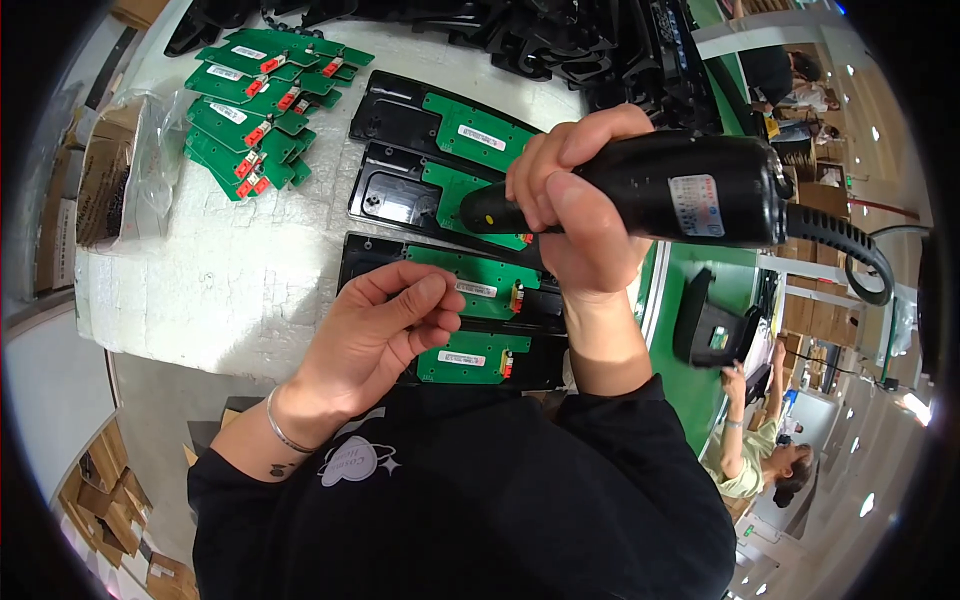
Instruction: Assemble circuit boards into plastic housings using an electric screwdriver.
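My right hand (585, 205) is wrapped round a black corded electric screwdriver (650, 185). Its narrower front end lies over a green circuit board (445, 190) set in a black plastic housing (385, 195). Whether the tip touches the board is hidden. Closer to me, my left hand (385, 325) is closed in a pinch above another board (490, 272) in its own housing; what the fingertips hold, if anything, is too small to make out. One more fitted board (480, 135) sits at the far end of the row, and another (450, 365) at the near end.
Loose green boards with red connectors (250, 110) are piled on the white work surface (200, 290) at far left. An open carton (105, 185) stands beyond its left edge. Black plastic parts (560, 35) are heaped at the back. At right, a co-worker (750, 450) handles a black housing (715, 325).
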Demonstrator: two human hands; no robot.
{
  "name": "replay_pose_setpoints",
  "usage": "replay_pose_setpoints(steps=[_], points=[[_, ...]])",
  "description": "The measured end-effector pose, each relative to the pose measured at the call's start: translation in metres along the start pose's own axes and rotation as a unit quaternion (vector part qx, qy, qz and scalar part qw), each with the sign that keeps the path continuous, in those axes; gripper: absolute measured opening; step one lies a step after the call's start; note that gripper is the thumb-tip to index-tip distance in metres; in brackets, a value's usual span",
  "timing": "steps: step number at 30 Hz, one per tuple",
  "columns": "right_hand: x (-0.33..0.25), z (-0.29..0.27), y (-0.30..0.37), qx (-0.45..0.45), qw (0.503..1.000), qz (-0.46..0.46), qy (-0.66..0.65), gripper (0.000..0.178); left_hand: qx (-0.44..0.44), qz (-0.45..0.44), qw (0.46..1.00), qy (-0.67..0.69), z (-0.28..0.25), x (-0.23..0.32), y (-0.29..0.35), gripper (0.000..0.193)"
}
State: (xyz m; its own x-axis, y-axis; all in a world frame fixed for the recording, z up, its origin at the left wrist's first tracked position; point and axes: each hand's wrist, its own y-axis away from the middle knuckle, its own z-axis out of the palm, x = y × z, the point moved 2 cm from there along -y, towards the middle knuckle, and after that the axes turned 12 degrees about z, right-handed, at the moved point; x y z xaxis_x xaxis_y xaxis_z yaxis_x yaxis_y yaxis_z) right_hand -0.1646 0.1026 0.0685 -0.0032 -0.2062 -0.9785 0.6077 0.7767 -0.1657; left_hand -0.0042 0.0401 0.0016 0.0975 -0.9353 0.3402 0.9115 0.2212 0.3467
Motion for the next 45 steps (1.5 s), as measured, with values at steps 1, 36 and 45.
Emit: replay_pose_setpoints(steps=[1, 36, 45], points=[[0.000, -0.002, 0.001, -0.011, 1.000, -0.008, -0.024, 0.019, -0.014, -0.003, 1.000, 0.017, 0.000, 0.000, 0.000, 0.016], [-0.092, -0.006, 0.062, -0.086, 0.986, -0.068, -0.124, 0.022, -0.020, 0.048, 0.998, 0.034, 0.025, -0.023, -0.005, 0.027], [-0.042, -0.031, 0.016, 0.061, 0.991, -0.074, -0.091, 0.026, -0.052, -0.032, 0.995, -0.083, 0.029, -0.018, -0.002, 0.033]])
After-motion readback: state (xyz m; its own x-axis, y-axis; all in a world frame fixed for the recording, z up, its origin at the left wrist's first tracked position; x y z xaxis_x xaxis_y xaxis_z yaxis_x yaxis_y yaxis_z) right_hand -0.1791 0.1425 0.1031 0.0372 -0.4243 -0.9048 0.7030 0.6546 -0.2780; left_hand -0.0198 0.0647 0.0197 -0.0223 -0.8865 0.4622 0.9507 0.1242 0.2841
